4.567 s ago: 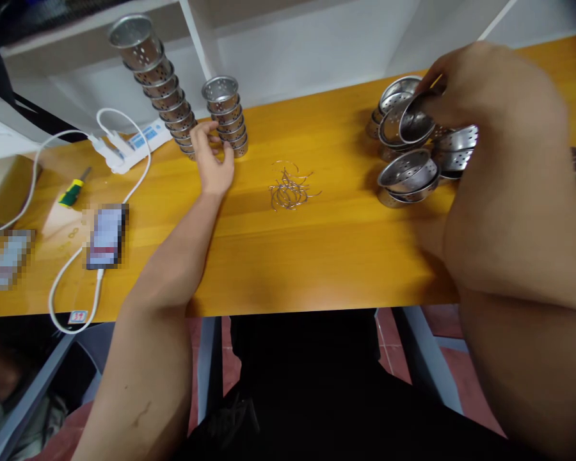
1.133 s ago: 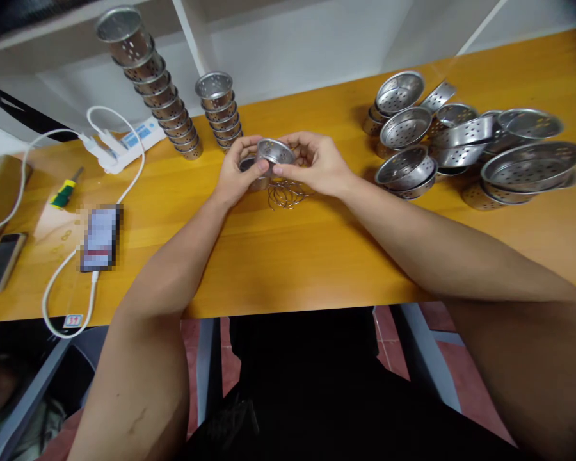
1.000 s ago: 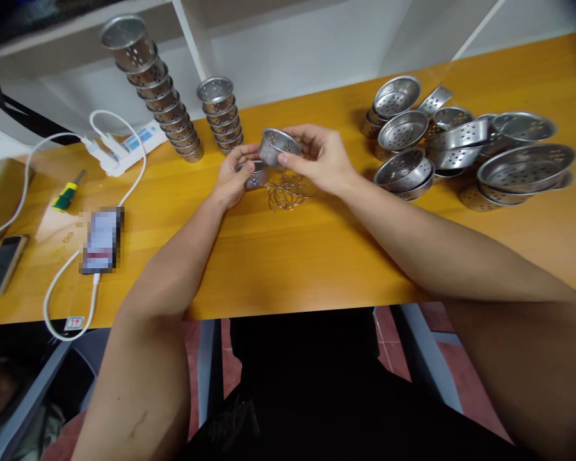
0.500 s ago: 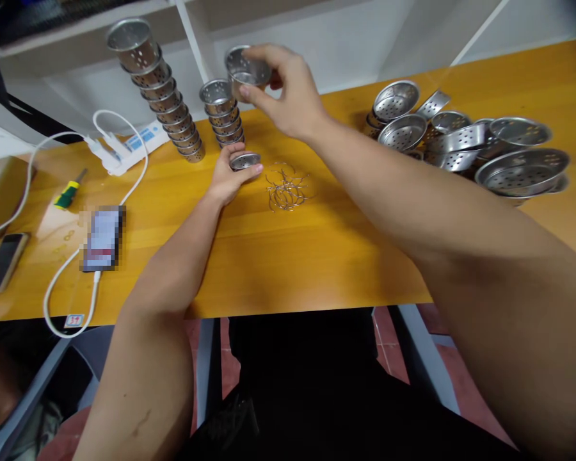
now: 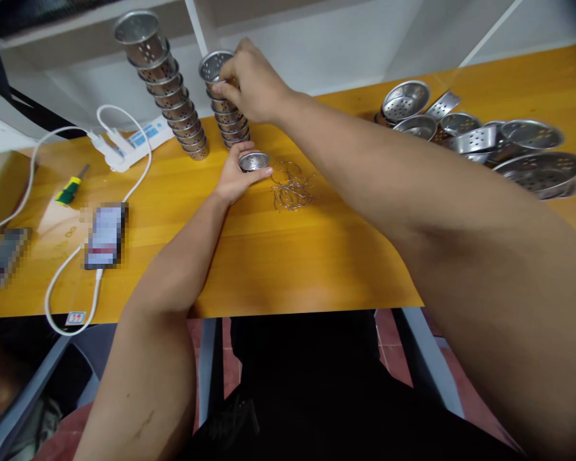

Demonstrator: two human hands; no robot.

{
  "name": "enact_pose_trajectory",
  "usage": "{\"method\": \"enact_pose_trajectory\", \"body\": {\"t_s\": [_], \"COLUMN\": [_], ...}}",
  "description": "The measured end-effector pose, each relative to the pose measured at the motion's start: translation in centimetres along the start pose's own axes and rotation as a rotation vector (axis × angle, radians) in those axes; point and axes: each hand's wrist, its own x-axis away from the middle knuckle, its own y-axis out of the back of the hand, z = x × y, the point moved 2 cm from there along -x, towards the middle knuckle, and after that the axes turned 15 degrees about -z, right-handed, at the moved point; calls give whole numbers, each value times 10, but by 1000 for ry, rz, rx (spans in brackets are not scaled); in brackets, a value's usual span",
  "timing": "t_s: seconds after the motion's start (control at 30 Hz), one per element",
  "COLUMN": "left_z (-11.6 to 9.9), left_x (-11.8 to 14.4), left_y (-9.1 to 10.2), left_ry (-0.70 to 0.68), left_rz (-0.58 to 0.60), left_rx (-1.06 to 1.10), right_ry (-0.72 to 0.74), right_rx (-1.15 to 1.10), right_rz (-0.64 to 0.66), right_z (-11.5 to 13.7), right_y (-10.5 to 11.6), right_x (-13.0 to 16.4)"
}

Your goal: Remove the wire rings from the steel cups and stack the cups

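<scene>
At twelve o'clock on the table [image 5: 317, 256], the right hand [image 5: 249, 80] grips a metal cup [image 5: 214, 66] on top of the short stack [image 5: 230, 118]; stacking seems underway. Left hand [image 5: 235, 176] pinches another cup [image 5: 253, 161], probably next to go up, lined up straight.

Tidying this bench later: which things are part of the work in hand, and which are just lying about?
In use: short cup stack under right hand; cup in left hand; tall stack; wire rings; loose strainers.
Lying about: screwdriver; phone; power strip; cable.
</scene>
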Motion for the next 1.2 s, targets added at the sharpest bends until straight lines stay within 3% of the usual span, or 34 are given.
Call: {"method": "enact_pose_trajectory", "body": {"t_s": [0.1, 0.57, 0.63, 0.73, 0.8, 0.87, 0.93, 1.03, 1.2], "left_z": [1, 17, 22, 30, 34, 37, 37, 35, 28], "left_x": [0, -5, -6, -7, -8, -10, -13, -14, -8], "left_y": [0, 1, 1, 0, 0, 0, -1, -2, -2], "left_ry": [-7, -45, -49, -53, -62, -99, -178, -325, -473], "left_rz": [10, 14, -20, -72, -84, -79, -65, -17, 49], "left_rx": [-8, -10, -2, -1, -15, -33, -43, -48, -86], "right_ry": [-67, -128, -103, -37, -25, -41, -32, 98, 265], "right_rx": [44, -9, -44, -111, -134, -151, -172, -193, -95], "right_rz": [-31, 33, -6, -193, -243, -151, 19, 245, 360], "right_z": [-1, -8, -8, -14, -24, -37, -51, -66, -71], "right_y": [1, -10, -4, 12, 23, 31, 34, 35, 25], "right_x": [2, 3, 7, 19, 33, 53, 78, 115, 148]}}
